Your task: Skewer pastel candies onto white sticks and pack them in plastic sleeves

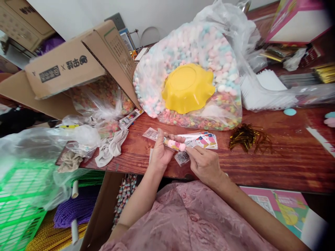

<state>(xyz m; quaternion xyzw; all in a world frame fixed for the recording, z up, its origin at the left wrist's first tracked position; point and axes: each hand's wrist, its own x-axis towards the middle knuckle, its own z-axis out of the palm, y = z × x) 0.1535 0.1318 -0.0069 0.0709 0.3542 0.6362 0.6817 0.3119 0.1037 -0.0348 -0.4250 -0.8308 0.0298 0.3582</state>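
Observation:
My left hand (161, 150) is closed around a slim clear packet (173, 143) with pink, white and yellowish pieces in it. At the packet's right end sits a round pink puff (182, 147). My right hand (205, 162) pinches at that same end, its fingertips partly hidden. Just behind my hands lies a fanned stack of printed bags (205, 140). A small clear printed packet (181, 158) rests on the table between my hands, and another printed packet (151, 134) lies beyond my left hand.
A big clear bag (154, 69) of pastel balls and coloured rings stands behind, a yellow wavy bowl (187, 87) upside down on it. An open carton (65, 62) stands left. Gold tinsel (243, 137) and white sticks (267, 90) lie right. A green basket (21, 202) stands lower left.

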